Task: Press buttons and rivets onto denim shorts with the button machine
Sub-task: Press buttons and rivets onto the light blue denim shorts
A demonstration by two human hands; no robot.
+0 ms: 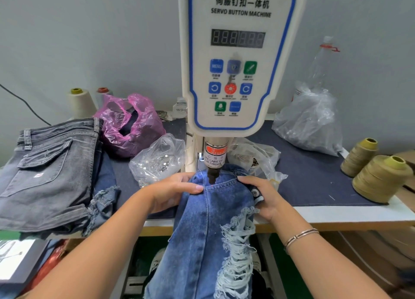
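Observation:
Blue ripped denim shorts (208, 226) lie under the black press head (213, 175) of the white servo button machine (240, 58), draped over the table's front edge. My left hand (177, 190) grips the shorts' top edge left of the press head, thumb on top of the cloth. My right hand (260, 197) holds the waistband on the right, fingers curled over the fabric. A metal button (254, 192) shows on the waistband by my right fingers. The press head's tip touches or hovers just above the pocket seam.
A stack of grey and blue denim shorts (49, 170) sits at the left. A clear bag of metal studs (157, 159) and a pink bag (132, 128) lie left of the machine, more clear bags (310, 121) right. Olive thread cones (379, 177) stand at the right edge.

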